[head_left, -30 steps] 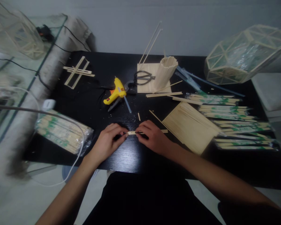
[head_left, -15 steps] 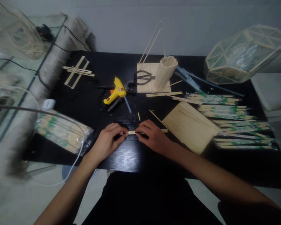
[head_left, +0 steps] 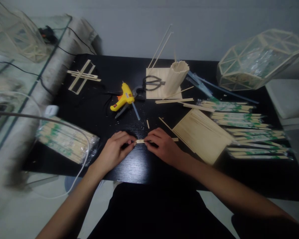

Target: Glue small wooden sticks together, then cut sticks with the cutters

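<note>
Between my two hands lies a narrow piece made of wooden sticks [head_left: 140, 141], low over the black table. My left hand [head_left: 117, 146] pinches its left end between thumb and fingers. On the other side my right hand [head_left: 161, 146] grips it, and stick ends poke out to the right past the knuckles. Fingers hide most of the piece. A short stick bit [head_left: 148, 124] lies just beyond my hands. Farther off rest a yellow glue gun [head_left: 126, 98] and black-handled scissors [head_left: 151, 83], the latter on a wooden base beside a round stick-built cup [head_left: 175, 78].
A flat stick panel [head_left: 204, 136] and several wrapped chopstick packs [head_left: 256, 134] lie on the right. Left are a bagged chopstick bundle [head_left: 64, 141], a white cable [head_left: 88, 149] and a crossed stick frame [head_left: 82, 76]. A faceted frame [head_left: 259, 61] stands at the back right.
Both hands keep the same pinch on the wooden stick piece. Only a very slight shift of the camera view shows.
</note>
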Motion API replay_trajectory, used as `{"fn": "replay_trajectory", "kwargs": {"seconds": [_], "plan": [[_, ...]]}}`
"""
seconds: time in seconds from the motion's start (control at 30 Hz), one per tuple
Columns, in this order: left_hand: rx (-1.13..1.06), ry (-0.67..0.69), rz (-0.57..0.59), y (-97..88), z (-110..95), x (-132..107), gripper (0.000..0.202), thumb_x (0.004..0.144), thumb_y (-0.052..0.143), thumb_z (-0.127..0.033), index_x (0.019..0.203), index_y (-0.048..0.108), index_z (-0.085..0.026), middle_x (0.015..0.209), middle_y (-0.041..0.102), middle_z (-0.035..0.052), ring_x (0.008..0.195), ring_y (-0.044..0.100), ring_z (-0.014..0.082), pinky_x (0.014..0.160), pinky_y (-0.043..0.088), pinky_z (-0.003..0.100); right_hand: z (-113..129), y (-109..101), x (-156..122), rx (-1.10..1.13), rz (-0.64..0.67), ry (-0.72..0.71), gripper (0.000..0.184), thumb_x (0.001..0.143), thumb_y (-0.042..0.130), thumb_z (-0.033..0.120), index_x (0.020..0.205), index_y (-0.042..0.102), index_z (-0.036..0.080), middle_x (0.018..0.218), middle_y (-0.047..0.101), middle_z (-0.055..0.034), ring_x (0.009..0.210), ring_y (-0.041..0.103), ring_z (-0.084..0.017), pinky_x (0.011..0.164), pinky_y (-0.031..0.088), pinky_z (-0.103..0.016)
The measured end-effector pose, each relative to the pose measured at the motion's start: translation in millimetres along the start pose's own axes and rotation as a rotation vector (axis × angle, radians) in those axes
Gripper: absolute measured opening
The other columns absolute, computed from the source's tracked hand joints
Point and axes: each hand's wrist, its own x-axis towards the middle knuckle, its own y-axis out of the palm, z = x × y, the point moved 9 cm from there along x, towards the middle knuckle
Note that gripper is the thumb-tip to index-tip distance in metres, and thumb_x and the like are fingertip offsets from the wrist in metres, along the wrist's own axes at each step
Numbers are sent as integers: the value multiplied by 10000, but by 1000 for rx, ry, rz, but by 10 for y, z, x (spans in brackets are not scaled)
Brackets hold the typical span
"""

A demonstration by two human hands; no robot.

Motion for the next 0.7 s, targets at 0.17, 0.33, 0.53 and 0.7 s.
{"fn": "replay_trajectory", "kwargs": {"seconds": [0.17,0.33,0.53,0.7], "plan": [[-1,6,-1,-3,-14,3,128,995,619,-248,1049,724,-200,881,695,17,840,638,173,824,482,346,14,2,5,-35,22,7,107,981,613,132,956,708,172,941,693,-73,914,584,-210,872,530,-373],[1,10,7,-4,-18,9,117,991,622,-232,1043,721,-199,876,692,12,832,639,170,812,473,338,-1,15,7,-41,41,26,124,991,600,145,950,710,186,948,693,-70,915,586,-210,875,527,-374],[2,11,21,10,-13,8,117,990,624,-230,1047,720,-198,860,670,7,830,627,165,800,464,326,19,-3,8,-40,10,1,117,988,610,140,942,717,152,925,696,-81,899,592,-211,860,532,-364],[6,12,14,14,-10,5,119,993,617,-236,1043,720,-203,855,671,7,829,624,167,811,459,331,6,9,2,-38,15,0,105,980,621,137,941,716,160,929,696,-75,896,590,-212,858,532,-371]]}}
